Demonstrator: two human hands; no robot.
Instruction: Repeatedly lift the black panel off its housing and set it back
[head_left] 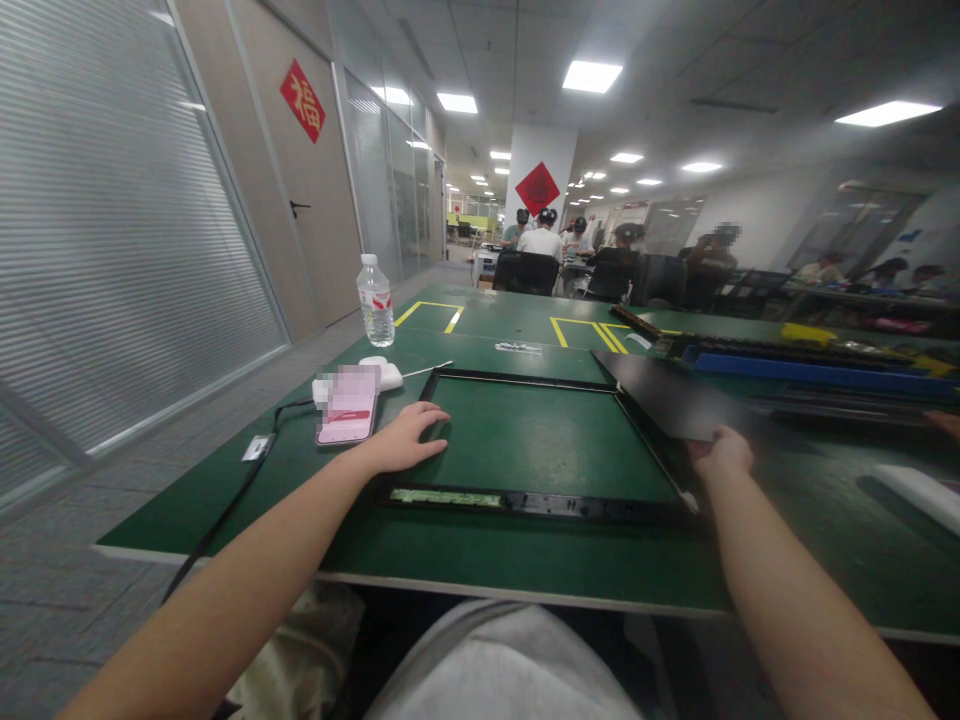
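A black rectangular frame [525, 380] lies flat on the green table, with a green circuit strip [446, 497] set in its near bar. My left hand [411, 437] rests at the frame's left side, fingers stretched out and apart. At the right side, my right hand [724, 458] grips the near edge of a thin dark panel [667, 395]. The panel is tilted, raised above the table and overlapping the frame's right edge. It is partly blurred. The fingers under the panel are hidden.
A pink phone [349, 415] and a white device with a cable [382, 373] lie left of the frame. Behind them stands a water bottle [376, 303]. A blue bar [817, 372] and a white block [919, 497] lie on the right. Several people sit in the background.
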